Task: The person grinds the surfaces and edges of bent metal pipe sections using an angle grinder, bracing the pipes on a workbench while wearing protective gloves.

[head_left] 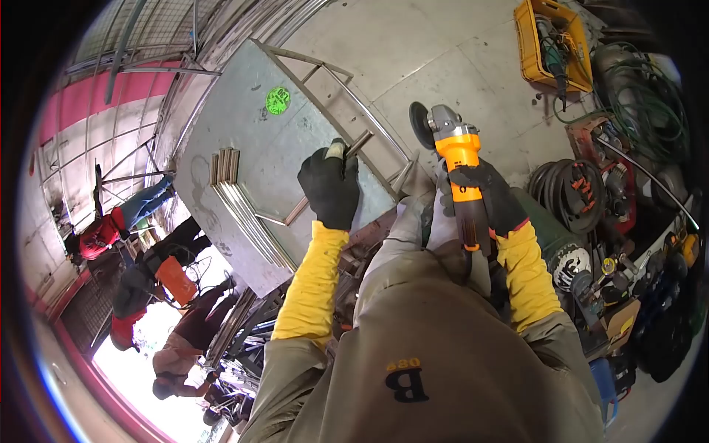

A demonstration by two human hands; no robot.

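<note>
We hold a metal bar (297, 211) on the grey-green desk (295, 133) with our left hand (331, 186), its gloved fingers closed narrow around it. One end of the bar sticks out past our thumb near the desk's edge; the other shows on the far side of our glove, where a thinner length angles off toward a row of slim rods (251, 221) lying side by side. At the top of that row sit several short brownish pieces (224, 166), and a bright green round mark (278, 100) shows farther up the surface.

Our right hand (491, 196) has its fingers wrapped around the body of an orange angle grinder (459, 159) — held in front of our legs, just beside the desk, with its dark disc (422, 125) apart from the bar. Both our gloves are black, with yellow sleeves below.

To our right, a yellow crate (529, 52) with a power tool (552, 59) in it stands on the floor (443, 66), near coiled hoses (569, 196). Other people (181, 354) are well apart, off to our left.
</note>
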